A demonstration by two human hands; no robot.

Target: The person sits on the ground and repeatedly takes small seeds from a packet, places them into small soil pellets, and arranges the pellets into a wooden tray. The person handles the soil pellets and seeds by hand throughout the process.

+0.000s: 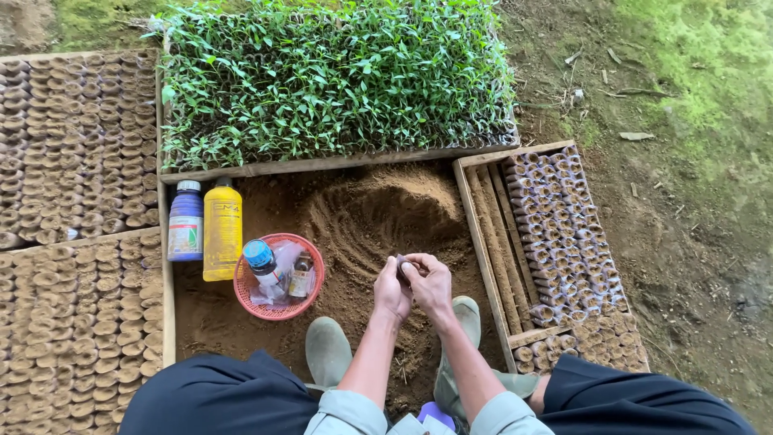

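Observation:
My left hand [391, 292] and my right hand [431, 284] meet over a patch of loose brown soil [362, 217]. Together they pinch a small dark soil-filled pot [402, 264] between the fingertips. Both hands are closed around it. My grey-green boots [328, 349] rest on the soil just below the hands. To the right lies a wooden tray [483, 242] partly filled with rows of small soil pots [564, 234].
A blue bottle [186, 221] and a yellow bottle [222, 231] lie left of a red basket [314, 278] with small bottles in it. Behind the soil stands a tray of green seedlings [338, 72]. Trays of filled pots [76, 153] cover the left side.

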